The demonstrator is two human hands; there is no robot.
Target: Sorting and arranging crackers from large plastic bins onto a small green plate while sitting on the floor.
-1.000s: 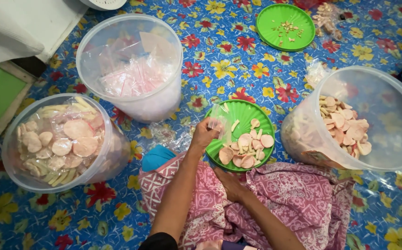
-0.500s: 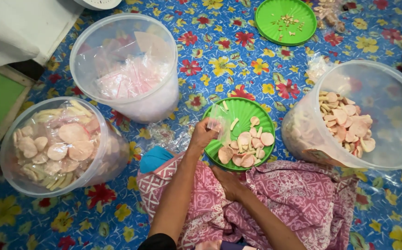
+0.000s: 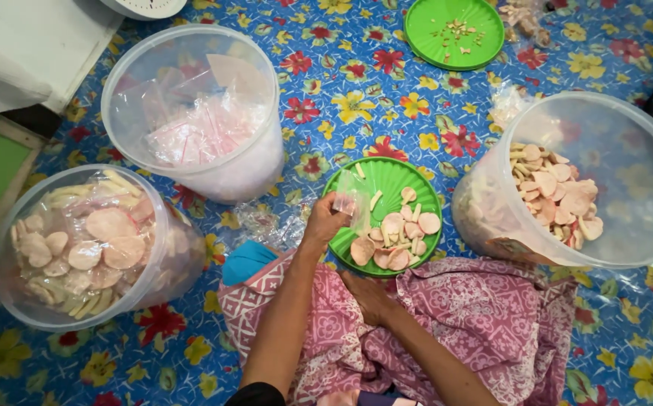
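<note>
The left hand (image 3: pixel 325 222) pinches a small clear bag (image 3: pixel 350 204) over the green plate (image 3: pixel 387 177) of crackers (image 3: pixel 394 240). The right hand (image 3: pixel 368 295) rests just below the plate, fingers loosely curled. Filling looks underway; next, crackers must go into the bag.

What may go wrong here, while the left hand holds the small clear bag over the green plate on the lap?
1. The green plate rests partly on the lap cloth, so it may tip and spill the pink chips.
2. The left hand alone pinches the small clear bag; its mouth may close or the bag may slip.
3. The right hand rests on the cloth, so it steadies nothing.
</note>
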